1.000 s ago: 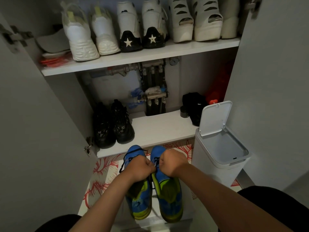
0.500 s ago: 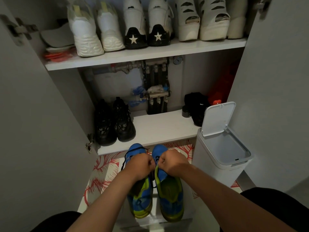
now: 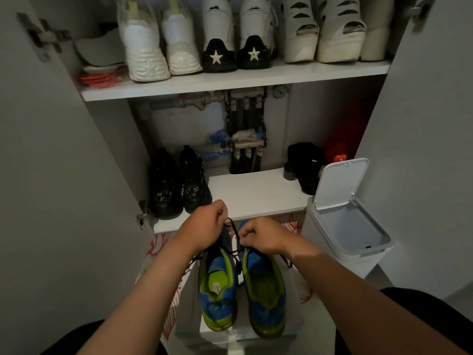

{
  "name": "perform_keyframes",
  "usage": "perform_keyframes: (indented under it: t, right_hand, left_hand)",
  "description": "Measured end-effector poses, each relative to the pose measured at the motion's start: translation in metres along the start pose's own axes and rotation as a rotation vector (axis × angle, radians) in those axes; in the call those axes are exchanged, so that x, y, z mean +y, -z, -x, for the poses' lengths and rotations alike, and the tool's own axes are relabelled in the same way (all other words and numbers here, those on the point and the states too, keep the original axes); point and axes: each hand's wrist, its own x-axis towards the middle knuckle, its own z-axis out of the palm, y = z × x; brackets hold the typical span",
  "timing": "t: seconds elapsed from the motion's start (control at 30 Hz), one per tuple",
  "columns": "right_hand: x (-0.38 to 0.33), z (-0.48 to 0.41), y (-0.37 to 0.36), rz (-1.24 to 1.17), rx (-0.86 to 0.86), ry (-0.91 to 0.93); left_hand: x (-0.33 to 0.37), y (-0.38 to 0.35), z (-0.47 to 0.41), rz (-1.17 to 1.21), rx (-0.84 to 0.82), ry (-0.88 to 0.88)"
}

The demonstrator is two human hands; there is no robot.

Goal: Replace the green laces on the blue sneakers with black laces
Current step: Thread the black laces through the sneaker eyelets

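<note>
Two blue sneakers with lime-green linings stand side by side, heels toward me: the left sneaker (image 3: pixel 217 290) and the right sneaker (image 3: pixel 266 293). A black lace (image 3: pixel 234 228) runs between my hands above the toes. My left hand (image 3: pixel 204 229) pinches one end of it over the left sneaker. My right hand (image 3: pixel 261 237) pinches the lace lower down, over the right sneaker. Loose black lace ends hang at both outer sides. The toes are hidden under my hands. No green lace is visible.
The sneakers rest on a white box (image 3: pixel 245 336) on a red-patterned floor mat (image 3: pixel 163 242). An open-lidded white bin (image 3: pixel 348 226) stands at the right. The open cupboard holds black shoes (image 3: pixel 179 185) on the low shelf (image 3: pixel 256 193) and white shoes (image 3: pixel 158 47) above.
My left hand has risen and moved forward, drawing the black lace up between the hands. My right hand stays over the right sneaker.
</note>
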Motion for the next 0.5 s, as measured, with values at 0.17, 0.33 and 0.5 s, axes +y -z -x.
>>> perform_keyframes:
  t: [0.17,0.33,0.5]
  right_hand:
    - [-0.016,-0.007,0.005,-0.044,0.057,0.011]
    - [-0.040,-0.011,0.020,-0.284,0.181,0.122]
    - [-0.059,-0.012,0.035,-0.473,0.236,0.157]
  left_hand:
    - [0.001,0.005,0.000,0.295,0.032,0.079]
    - [0.001,-0.002,0.000,0.380,0.008,0.217]
    - [0.011,-0.010,0.006,0.449,-0.206,0.178]
